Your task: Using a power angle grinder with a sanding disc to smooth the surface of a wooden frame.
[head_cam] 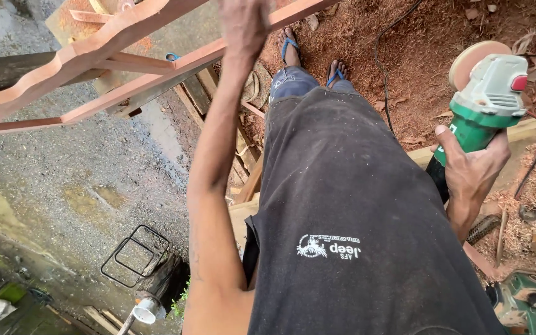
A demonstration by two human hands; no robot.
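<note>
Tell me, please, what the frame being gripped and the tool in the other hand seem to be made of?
The frame looks like wood with a matt reddish-brown coat: straight sawn rails, one scalloped edge. The sander held in the right hand seems hard plastic, glossy green and pale grey, with moulded vents; its tan disc could be abrasive paper or a pad.

Green-and-grey angle grinder (488, 102), tan disc up, beside reddish wooden frame (113, 59) raised aslant.

Outdoor woodworking yard: sawdust ground (429, 43), timber frame (94, 56), green sander (488, 99).
</note>
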